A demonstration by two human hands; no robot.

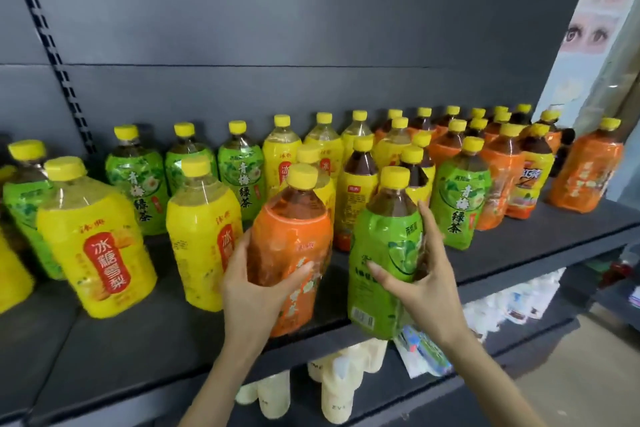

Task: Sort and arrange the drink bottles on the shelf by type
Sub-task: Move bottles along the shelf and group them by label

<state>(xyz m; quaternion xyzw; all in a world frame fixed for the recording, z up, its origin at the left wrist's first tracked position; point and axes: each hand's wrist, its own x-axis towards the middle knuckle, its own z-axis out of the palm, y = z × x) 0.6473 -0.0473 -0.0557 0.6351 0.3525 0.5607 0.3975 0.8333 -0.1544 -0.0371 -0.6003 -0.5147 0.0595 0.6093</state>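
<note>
Caught mid-sort: an orange bottle [291,246] and a green bottle [384,263] stand side by side at the front of the shelf [131,350], one in each of my hands. My left hand [252,274] wraps the orange bottle's waist, thumb across the label. My right hand [422,281] clamps the green one from its right side, fingers spread over the label.

I hold both low on the body, likely so each can go to its own kind. Green bottles [138,177] line the back left, and orange bottles [502,177] crowd the right end.

The green bottle's base is at the shelf's front lip, perhaps just past it. A slip could drop it toward the pale bottles [332,388] on the shelf below. Yellow bottles [204,232] stand close on my left. Bare shelf lies front left and front right of my hands.
</note>
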